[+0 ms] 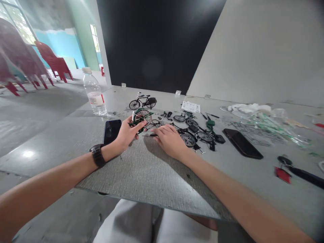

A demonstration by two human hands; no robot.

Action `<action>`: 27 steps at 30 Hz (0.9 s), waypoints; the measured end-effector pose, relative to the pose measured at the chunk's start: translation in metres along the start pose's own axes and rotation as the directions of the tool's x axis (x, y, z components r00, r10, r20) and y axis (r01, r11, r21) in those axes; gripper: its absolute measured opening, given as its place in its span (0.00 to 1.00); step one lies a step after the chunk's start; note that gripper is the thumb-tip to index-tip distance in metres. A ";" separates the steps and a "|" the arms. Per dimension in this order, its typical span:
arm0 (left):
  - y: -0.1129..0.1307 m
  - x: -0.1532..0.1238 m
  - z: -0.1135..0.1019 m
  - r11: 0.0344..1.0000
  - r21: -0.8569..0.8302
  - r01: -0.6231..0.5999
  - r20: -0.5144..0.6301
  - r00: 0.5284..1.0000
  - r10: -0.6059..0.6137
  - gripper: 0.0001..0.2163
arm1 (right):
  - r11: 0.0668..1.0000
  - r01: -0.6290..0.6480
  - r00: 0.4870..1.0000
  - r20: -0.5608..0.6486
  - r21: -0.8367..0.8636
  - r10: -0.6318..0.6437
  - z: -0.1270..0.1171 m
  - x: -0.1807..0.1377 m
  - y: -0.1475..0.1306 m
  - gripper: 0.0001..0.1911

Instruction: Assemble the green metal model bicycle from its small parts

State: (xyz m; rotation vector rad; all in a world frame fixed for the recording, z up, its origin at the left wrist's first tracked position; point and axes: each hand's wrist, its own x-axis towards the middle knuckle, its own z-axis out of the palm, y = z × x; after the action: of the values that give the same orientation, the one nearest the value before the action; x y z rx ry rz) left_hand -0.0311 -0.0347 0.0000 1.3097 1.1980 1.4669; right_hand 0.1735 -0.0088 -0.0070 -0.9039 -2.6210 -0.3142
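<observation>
The left hand (126, 134) holds a small green model bike (142, 117) just above the worktop (222, 175). This bike sits near the middle of the scene and has one spoked wheel showing. Its other parts are hard to see behind the fingers (140, 124), which curl around it and pinch it. The right hand (170, 141) lies flat and open on a gray woven mat (136, 168). Its fingers sit close together and point left, near a thin dark piece (150, 135). I cannot tell if they touch it.

Right now, the hands are on this green bike. A black model bike (142, 102) stands farther away, on its two wheels. To the right of the hands lie loose black wheels (187, 139) and a small green part (210, 124).

A black phone (111, 131) lies by the left hand, and another black phone (243, 143) lies farther right. A clear water bottle (94, 92) stands at the far left. A white paper (190, 106) lies far off, and a clear plastic bag (263, 126) lies to the right. A black watch (98, 156) is on the left wrist. Red chairs (53, 60) are stacked on the floor at the far left.
</observation>
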 end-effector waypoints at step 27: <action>-0.001 -0.005 0.004 0.993 0.031 0.113 0.061 0.992 -0.114 0.15 | 0.938 -0.346 0.937 0.067 0.025 0.344 -0.029 -0.010 0.058 0.20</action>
State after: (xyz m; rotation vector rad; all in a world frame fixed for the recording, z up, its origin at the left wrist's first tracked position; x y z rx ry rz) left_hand -0.0261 -0.0385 -0.0025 1.2754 1.2355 1.3234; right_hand 0.2247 0.0211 0.0209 -1.3541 -2.4489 -0.1477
